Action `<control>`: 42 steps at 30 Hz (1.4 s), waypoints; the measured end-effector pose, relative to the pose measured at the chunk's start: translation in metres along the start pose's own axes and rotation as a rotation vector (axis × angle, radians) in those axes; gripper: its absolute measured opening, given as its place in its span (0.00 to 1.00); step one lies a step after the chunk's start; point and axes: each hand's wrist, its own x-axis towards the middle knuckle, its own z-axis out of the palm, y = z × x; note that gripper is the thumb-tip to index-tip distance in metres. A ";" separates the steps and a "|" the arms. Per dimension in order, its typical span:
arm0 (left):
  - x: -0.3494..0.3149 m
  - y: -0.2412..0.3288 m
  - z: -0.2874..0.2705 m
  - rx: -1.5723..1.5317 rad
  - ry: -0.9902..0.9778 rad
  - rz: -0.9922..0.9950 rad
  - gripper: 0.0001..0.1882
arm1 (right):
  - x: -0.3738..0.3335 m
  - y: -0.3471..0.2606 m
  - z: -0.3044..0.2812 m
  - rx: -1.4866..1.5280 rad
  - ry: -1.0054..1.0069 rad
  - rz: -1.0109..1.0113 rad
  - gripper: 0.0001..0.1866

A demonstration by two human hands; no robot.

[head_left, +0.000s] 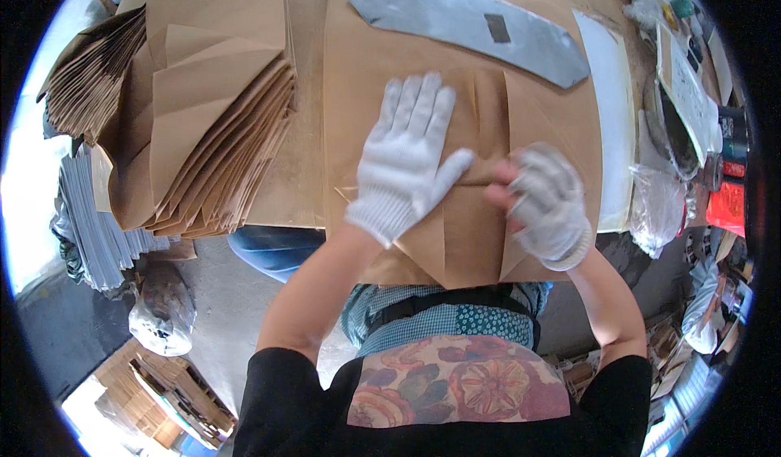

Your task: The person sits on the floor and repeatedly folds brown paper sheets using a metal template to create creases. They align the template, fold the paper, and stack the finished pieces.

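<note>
A brown kraft paper bag, creased with folds, lies on the worktable before me. My left hand, in a white knit glove, rests flat on it with fingers stretched out and thumb spread. To the right of the centre fold is my right hand, in a greyish glove that leaves some fingertips bare. Its fingers are curled and smeared by motion, so whether they grip the paper cannot be told. Beyond both hands sits a flat grey metal plate with pointed ends and a small dark rectangle on it.
Stacks of folded brown paper bags fan out at the left of the table. A white sheet lies along the right side. Clutter and a clear plastic bag crowd the right edge. On the floor at left is a tied plastic bag.
</note>
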 end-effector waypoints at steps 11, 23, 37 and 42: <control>0.012 0.012 0.001 -0.014 -0.012 -0.025 0.46 | 0.034 0.019 0.005 -0.047 -0.114 0.363 0.39; -0.068 0.005 -0.035 0.019 -0.073 -0.083 0.44 | 0.063 0.132 -0.016 -0.054 -0.120 0.970 0.46; -0.093 0.006 -0.032 0.107 -0.123 -0.169 0.41 | 0.039 0.115 -0.033 -0.020 0.038 1.045 0.35; -0.095 0.006 -0.037 0.076 -0.108 -0.166 0.40 | 0.061 0.134 -0.021 -0.023 -0.097 1.255 0.44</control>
